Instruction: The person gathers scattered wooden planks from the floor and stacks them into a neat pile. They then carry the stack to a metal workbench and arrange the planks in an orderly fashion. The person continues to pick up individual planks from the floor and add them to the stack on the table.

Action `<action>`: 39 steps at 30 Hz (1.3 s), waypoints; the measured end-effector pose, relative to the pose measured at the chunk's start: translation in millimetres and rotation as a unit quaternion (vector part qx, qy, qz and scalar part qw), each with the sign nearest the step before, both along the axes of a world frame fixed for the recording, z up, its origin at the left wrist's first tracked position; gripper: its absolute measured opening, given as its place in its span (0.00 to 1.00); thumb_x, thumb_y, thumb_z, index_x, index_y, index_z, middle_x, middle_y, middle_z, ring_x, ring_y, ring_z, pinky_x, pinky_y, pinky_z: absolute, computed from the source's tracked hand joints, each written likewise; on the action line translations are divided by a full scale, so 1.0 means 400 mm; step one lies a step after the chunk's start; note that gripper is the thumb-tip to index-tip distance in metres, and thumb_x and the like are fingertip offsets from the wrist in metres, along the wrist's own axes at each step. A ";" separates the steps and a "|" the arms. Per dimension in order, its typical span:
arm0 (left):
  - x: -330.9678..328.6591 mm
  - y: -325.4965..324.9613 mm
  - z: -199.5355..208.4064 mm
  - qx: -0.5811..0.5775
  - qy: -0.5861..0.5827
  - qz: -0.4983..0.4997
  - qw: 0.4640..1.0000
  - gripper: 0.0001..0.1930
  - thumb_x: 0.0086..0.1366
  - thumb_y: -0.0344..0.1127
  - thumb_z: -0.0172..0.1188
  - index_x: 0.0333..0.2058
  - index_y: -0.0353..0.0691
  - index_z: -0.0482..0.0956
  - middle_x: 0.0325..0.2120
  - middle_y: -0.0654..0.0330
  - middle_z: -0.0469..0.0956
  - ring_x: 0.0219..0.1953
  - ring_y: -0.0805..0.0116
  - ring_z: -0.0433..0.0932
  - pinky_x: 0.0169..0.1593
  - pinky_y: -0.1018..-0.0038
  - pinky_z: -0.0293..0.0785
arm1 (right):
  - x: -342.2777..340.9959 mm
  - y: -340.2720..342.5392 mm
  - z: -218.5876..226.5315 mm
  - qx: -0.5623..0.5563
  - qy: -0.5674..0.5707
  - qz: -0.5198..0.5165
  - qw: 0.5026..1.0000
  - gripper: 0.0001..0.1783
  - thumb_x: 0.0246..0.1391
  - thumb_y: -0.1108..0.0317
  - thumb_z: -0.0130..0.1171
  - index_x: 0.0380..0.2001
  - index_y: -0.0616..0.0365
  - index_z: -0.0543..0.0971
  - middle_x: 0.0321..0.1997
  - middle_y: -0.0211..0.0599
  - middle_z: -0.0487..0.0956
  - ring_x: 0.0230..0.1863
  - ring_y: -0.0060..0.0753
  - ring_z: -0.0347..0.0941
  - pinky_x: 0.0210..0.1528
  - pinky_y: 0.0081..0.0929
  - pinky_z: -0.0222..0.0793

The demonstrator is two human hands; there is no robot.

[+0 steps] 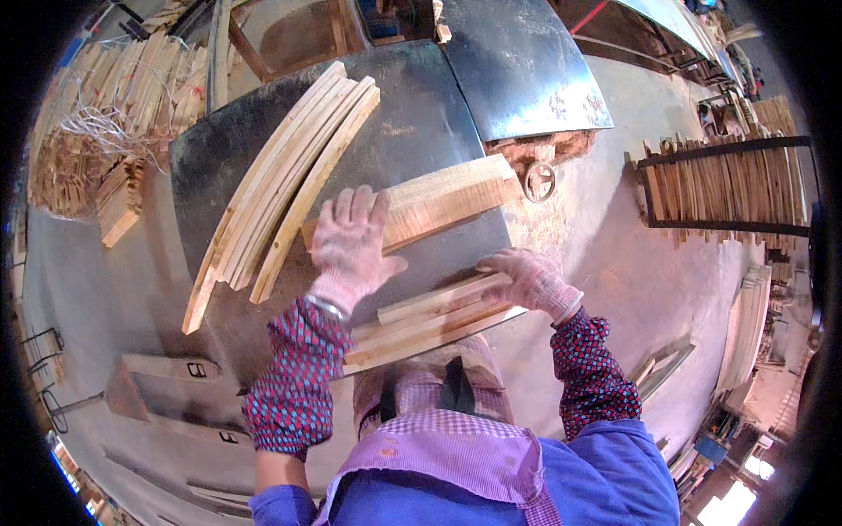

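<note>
- I read this as a board-handling step on the dark metal table (412,114).
- Left hand (351,237): fingers spread wide over the board stack's (438,206) left end, mid-table.
- Right hand (531,280): fingers bent at the near-edge strips' (438,307) right end; can't tell if gripping.
- Any lift needs fingers wrapped around an edge, I'd say.

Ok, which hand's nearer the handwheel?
Right. In view, the right hand is below the handwheel; the left hand is farther off, over the left end of the central boards.
</note>
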State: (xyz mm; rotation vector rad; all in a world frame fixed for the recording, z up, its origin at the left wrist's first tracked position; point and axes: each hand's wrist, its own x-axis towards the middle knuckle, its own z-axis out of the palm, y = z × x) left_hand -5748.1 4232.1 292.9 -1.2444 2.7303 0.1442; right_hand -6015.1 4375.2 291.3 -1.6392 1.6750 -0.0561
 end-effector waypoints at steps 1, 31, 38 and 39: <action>-0.015 -0.018 -0.011 0.038 -0.039 -0.004 0.999 0.54 0.46 0.62 0.70 0.67 0.42 0.57 0.62 0.54 0.64 0.65 0.54 0.63 0.65 0.57 0.60 | 0.009 0.006 -0.004 -0.012 0.053 0.059 0.997 0.30 0.48 0.49 0.68 0.54 0.44 0.78 0.53 0.35 0.80 0.56 0.42 0.73 0.61 0.37 0.67; -0.007 -0.021 -0.054 0.207 0.061 0.054 0.975 0.41 0.48 0.53 0.72 0.59 0.46 0.67 0.51 0.51 0.75 0.55 0.51 0.75 0.57 0.57 0.73 | -0.189 -0.141 0.028 0.034 -0.149 -0.167 0.974 0.20 0.59 0.56 0.62 0.41 0.64 0.84 0.35 0.38 0.85 0.38 0.27 0.79 0.46 0.28 0.75; -0.048 0.064 -0.074 0.101 -0.072 0.004 0.992 0.35 0.51 0.53 0.68 0.54 0.41 0.71 0.46 0.57 0.76 0.50 0.58 0.76 0.53 0.62 0.72 | -0.159 -0.170 0.010 -0.063 -0.186 -0.072 0.978 0.37 0.48 0.54 0.70 0.58 0.62 0.72 0.51 0.45 0.80 0.52 0.39 0.77 0.53 0.34 0.74; -0.056 0.058 -0.067 0.127 -0.084 0.014 0.988 0.32 0.51 0.53 0.68 0.50 0.41 0.74 0.45 0.57 0.78 0.48 0.61 0.78 0.53 0.61 0.70 | -0.153 -0.180 0.003 -0.104 -0.103 -0.006 0.989 0.41 0.44 0.53 0.73 0.60 0.58 0.71 0.51 0.46 0.80 0.52 0.44 0.77 0.53 0.36 0.73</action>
